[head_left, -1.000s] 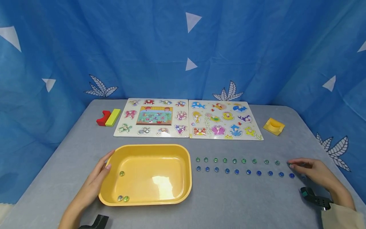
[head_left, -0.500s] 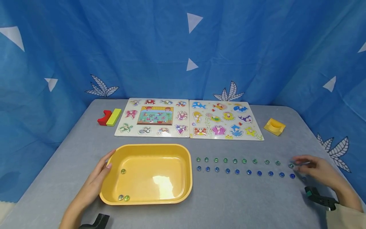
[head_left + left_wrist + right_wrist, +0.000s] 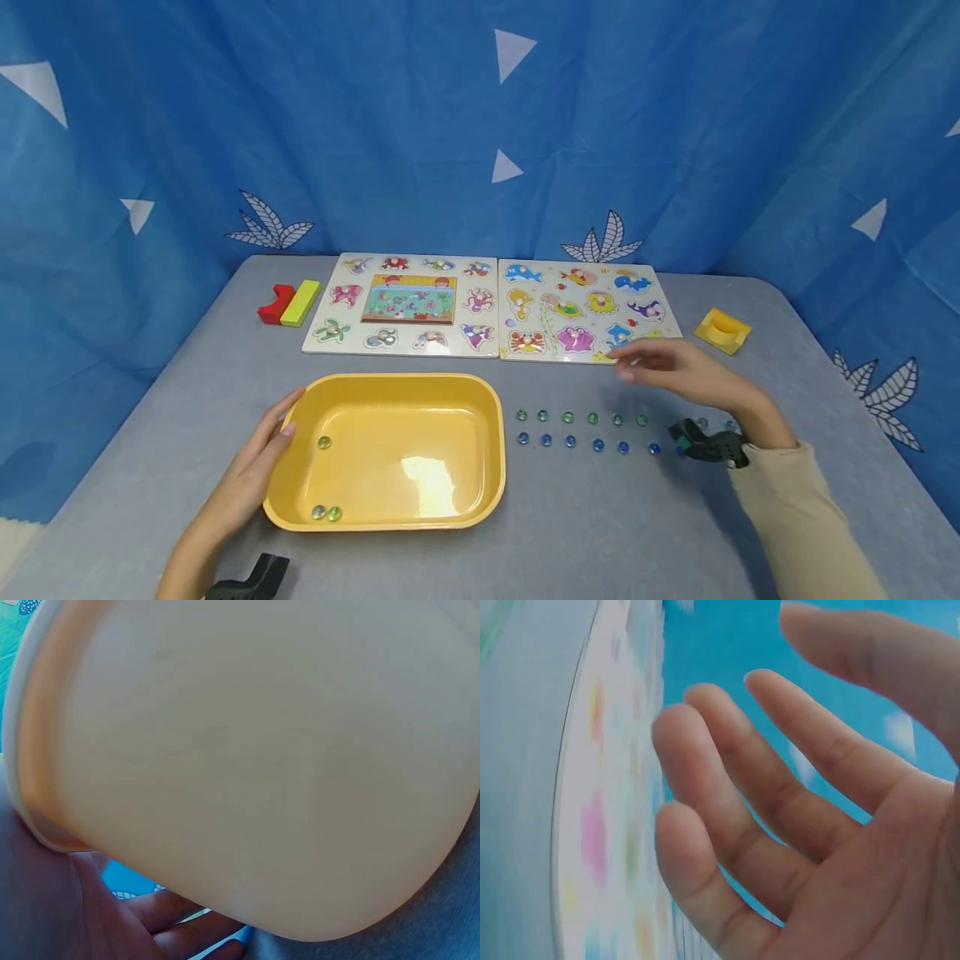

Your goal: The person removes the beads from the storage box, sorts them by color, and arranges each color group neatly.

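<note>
My left hand [image 3: 243, 475] rests against the left side of a yellow tray [image 3: 390, 531], its thumb at the rim and its fingers stretched along the outside. The left wrist view shows the tray's wall [image 3: 262, 765] filling most of the picture, with the fingers [image 3: 180, 922] below it. Inside the tray lie a few glass beads [image 3: 335, 513]. My right hand [image 3: 686, 371] hovers between the puzzle board and the bead rows, fingers spread and loosely bent. In the right wrist view nothing is in its palm [image 3: 862, 900].
Right of the tray run a row of green glass beads [image 3: 592, 418] and a row of blue ones [image 3: 597, 445], partly hidden by the right wrist. Behind are two puzzle boards [image 3: 352, 339] [image 3: 551, 350], red [image 3: 277, 305] and lime blocks [image 3: 300, 303], and a yellow arch block [image 3: 722, 331].
My right hand has let go of the last green bead at the right end of its row. It has risen and moved left over the rows. The left hand stays at the tray.
</note>
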Available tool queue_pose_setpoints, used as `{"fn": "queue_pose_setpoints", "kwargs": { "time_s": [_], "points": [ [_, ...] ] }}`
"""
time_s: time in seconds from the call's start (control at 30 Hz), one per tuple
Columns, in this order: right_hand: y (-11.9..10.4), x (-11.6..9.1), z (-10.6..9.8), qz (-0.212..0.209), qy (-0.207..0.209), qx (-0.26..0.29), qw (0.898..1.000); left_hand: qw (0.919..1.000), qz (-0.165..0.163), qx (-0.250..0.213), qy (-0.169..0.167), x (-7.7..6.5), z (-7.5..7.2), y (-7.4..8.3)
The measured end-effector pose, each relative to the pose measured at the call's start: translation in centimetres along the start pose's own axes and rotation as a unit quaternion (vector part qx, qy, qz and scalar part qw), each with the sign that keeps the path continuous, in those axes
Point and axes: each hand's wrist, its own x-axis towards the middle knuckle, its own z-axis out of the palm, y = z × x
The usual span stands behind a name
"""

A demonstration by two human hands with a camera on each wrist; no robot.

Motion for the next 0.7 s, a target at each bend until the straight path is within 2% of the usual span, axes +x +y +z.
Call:
{"fn": "queue_pose_setpoints", "kwargs": {
  "time_s": [0.07, 0.17, 0.27, 0.37, 0.47, 0.6, 0.7],
  "points": [
    [-2.5, 2.4, 1.6, -0.031, -0.056, 0.033, 0.997, 1.0000, 0.000, 0.001, 0.001, 0.0, 0.0, 0.0],
    [-6.5, 5.9, 4.7, -0.091, -0.144, 0.057, 0.984, 1.0000, 0.000, 0.000, 0.000, 0.0, 0.0, 0.0],
    [-10.2, 9.1, 8.4, -0.154, -0.233, 0.059, 0.958, 1.0000, 0.001, 0.000, -0.002, 0.0, 0.0, 0.0],
    [-13.0, 11.8, 12.2, -0.190, -0.314, 0.052, 0.929, 1.0000, 0.000, 0.000, -0.005, 0.1, 0.0, 0.1],
    [-15.0, 13.8, 15.6, -0.177, -0.369, 0.050, 0.911, 1.0000, 0.000, 0.003, -0.008, 0.1, 0.0, 0.1],
    [-16.4, 15.6, 19.2, -0.122, -0.411, 0.045, 0.902, 1.0000, 0.001, 0.004, -0.008, 0.0, 0.0, 0.1],
    [-16.9, 16.2, 21.4, -0.077, -0.436, 0.048, 0.895, 1.0000, 0.003, 0.002, -0.006, -0.1, -0.1, 0.1]
  ]
}}
